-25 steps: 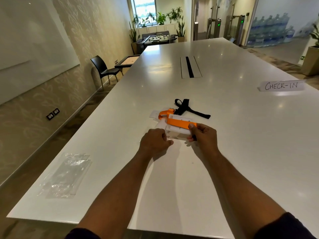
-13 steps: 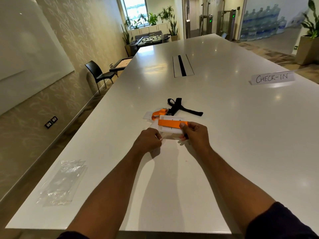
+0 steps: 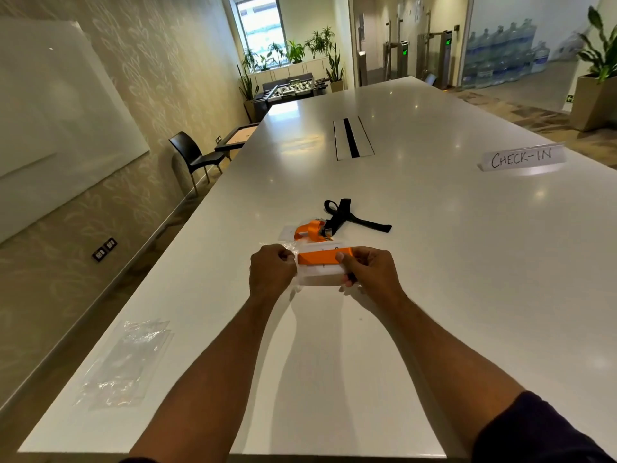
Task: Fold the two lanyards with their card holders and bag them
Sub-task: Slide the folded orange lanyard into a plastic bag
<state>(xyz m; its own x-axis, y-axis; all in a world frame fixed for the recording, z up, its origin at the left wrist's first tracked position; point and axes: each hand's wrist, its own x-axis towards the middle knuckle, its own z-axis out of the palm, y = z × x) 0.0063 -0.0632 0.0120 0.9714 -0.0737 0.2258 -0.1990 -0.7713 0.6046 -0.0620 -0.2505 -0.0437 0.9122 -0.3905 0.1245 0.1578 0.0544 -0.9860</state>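
We see a long white table (image 3: 434,248) with a cable slot (image 3: 351,138) set into its middle and a hand-lettered "CHECK-IN" sign (image 3: 522,158) standing toward its right side. To the left, a whiteboard (image 3: 56,121) hangs on the patterned wall, with a black chair (image 3: 193,155) and a small side table (image 3: 237,141) near the far corner of it. Farther back we make out a foosball table (image 3: 293,90), potted plants (image 3: 300,51) under a window (image 3: 262,26), and stacked water bottles (image 3: 504,55) behind glass on the right.

Card holder (image 3: 322,274) print (too small) illegible
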